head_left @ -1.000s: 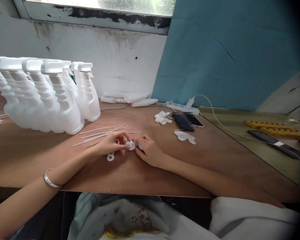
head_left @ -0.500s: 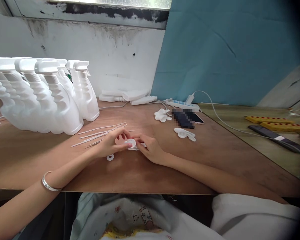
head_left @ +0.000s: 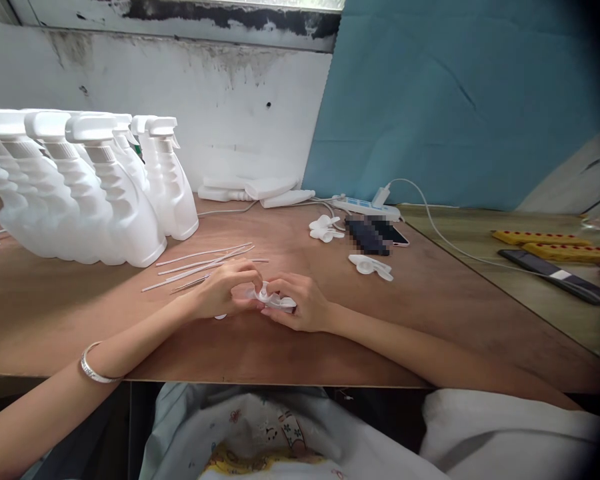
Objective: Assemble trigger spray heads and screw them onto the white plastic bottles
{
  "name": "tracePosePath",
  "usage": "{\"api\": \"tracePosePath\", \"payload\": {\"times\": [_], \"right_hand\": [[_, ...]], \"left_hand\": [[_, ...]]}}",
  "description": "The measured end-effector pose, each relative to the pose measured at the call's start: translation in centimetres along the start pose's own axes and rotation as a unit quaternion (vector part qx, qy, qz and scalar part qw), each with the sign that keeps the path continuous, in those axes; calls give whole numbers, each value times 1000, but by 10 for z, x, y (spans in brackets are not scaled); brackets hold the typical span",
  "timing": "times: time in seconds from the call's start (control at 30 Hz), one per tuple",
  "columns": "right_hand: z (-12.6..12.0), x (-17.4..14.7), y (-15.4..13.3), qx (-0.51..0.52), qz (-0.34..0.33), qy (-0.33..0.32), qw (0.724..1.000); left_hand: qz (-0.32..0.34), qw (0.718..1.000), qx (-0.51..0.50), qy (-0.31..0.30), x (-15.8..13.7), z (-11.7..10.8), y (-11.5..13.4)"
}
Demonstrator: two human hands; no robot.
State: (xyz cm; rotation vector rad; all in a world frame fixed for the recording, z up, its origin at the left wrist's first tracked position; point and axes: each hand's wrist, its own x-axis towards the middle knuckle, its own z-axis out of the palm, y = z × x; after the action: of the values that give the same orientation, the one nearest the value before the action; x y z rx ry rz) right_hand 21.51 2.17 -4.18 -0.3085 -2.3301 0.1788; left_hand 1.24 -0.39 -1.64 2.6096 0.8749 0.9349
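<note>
A small white plastic sprayer part (head_left: 280, 302) lies between my two hands, just above the table. My right hand (head_left: 304, 301) grips its right end, thumb below and fingers over the top. From the other side, my left hand (head_left: 230, 288) pinches its left end; the fingers cover that end. Beneath my left hand shows the edge of a white washer (head_left: 221, 317). Several thin white tubes (head_left: 200, 267) lie beyond that hand, along with a slim metal tool (head_left: 187, 285) that looks like tweezers.
White spray bottles (head_left: 125, 207) stand in rows at the left. More white plastic parts (head_left: 325, 229) and [another such part] rest right of centre, near phones (head_left: 367, 237). A power strip (head_left: 365, 208) with a white cable lies by the wall, beside flat white bottles (head_left: 260, 191).
The sprayer part has turned in my hands, its round opening no longer facing up. My right hand has closed around it, and my left hand now covers more of the washer.
</note>
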Motion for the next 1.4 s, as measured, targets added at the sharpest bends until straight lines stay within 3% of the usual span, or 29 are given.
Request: {"api": "tracePosePath", "payload": {"times": [0.47, 0.87, 1.17, 1.4], "right_hand": [[1, -1, 3, 13, 27, 0, 1000], [-1, 0, 1, -21, 7, -1, 1000], [1, 0, 1, -42, -54, 31, 997], [0, -1, 2, -103, -96, 26, 990]], "left_hand": [[40, 999, 24, 15, -1, 0, -4], [82, 994, 74, -25, 1, -3, -8], [112, 977, 179, -6, -4, -5, -4], [111, 989, 95, -16, -8, -1, -7]]}}
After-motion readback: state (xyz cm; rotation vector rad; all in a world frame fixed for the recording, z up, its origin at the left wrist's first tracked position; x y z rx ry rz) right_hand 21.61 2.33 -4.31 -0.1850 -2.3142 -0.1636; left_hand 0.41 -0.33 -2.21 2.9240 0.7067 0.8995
